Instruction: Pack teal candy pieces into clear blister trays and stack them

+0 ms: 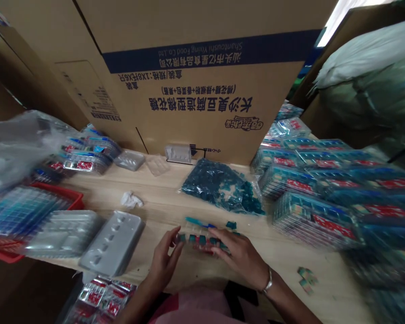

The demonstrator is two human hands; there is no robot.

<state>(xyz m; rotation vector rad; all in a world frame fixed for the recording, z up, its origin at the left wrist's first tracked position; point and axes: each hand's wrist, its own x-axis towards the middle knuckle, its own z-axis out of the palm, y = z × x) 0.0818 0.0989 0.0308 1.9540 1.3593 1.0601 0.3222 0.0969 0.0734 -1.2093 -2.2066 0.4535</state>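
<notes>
Between my hands is a transparent plastic tray (198, 240) with a row of teal pieces and some red in it, slightly blurred. My left hand (167, 256) curls its thumb and fingers round the left end. The right end sits in the grip of my right hand (243, 254), fingers above and thumb below. Just behind the tray lies a blue plastic strip (194, 221), partly hidden by my right fingers. A loose teal piece (231, 224) rests near it. Farther back, a see-through bag (219, 184) of teal pieces lies on the table (162, 189).
A large cardboard box (189, 121) forms the back wall. Stacks of filled packs (313, 220) crowd the right. At left are grey-white moulded trays (113, 243), a red basket (76, 196) and crumpled tissue (131, 200). Small teal-and-tan pieces (307, 280) lie at the front right.
</notes>
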